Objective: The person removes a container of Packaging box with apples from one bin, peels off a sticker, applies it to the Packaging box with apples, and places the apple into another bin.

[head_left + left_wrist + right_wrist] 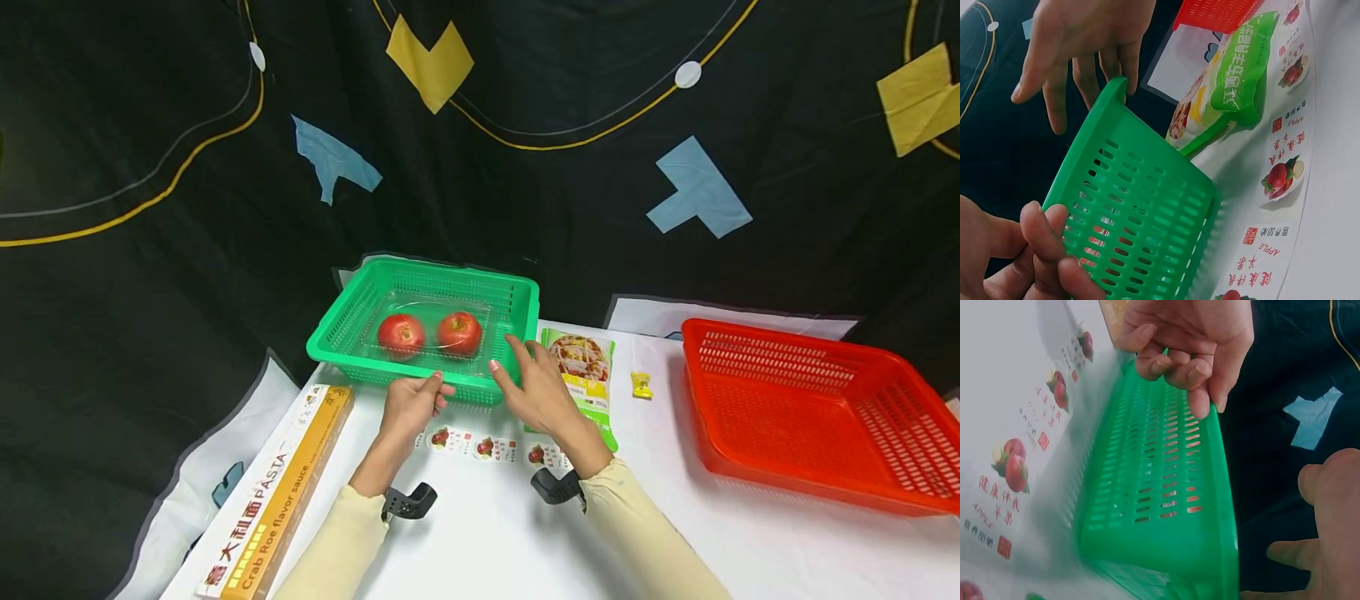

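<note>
A green plastic basket (532, 312) stands at the back of the table. Inside it lies a clear plastic container (486, 323) with two red apples (401, 333) in it. My left hand (408, 410) pinches the basket's front rim between thumb and curled fingers, as the left wrist view shows up close. Over the front right corner, my right hand (542, 393) spreads its fingers, some reaching above the basket's inside. The right wrist view shows that hand (1341, 519) beside the rim, gripping nothing.
Apple stickers (450, 442) lie in a row before the basket. To its right are a green food packet (581, 358), a small yellow wrapped piece (641, 385) and a red basket (795, 417). A long pasta box (277, 492) lies front left. Dark cloth hangs behind.
</note>
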### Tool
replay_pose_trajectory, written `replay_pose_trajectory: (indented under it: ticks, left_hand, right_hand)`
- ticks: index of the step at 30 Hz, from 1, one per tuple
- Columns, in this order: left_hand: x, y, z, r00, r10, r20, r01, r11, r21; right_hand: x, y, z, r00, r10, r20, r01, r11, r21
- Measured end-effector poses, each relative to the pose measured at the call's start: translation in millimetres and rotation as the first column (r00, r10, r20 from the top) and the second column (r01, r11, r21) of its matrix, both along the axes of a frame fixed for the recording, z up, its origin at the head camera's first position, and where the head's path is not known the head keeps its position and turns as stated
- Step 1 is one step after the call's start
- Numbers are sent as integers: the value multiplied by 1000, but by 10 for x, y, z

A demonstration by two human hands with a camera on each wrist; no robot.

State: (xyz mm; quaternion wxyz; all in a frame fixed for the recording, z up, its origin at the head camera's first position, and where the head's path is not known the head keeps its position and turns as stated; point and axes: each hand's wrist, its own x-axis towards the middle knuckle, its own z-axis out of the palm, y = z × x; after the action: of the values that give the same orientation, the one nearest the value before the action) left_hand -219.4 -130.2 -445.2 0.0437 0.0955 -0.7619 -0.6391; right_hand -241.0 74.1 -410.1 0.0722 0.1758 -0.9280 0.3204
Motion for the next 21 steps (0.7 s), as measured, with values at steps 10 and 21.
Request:
replay_pose_trajectory:
  ticks: [10,21]
  left_hand:
    - [12,-3,15,1000,-9,-1,9,1000,14]
    - [25,-1,2,1000,-5,-19,5,1000,25]
  right_hand:
    - [-103,-150,-48,999,-25,-40,23,999,-48]
    - [-218,-360,52,1000,2,-3,-3,996,-92]
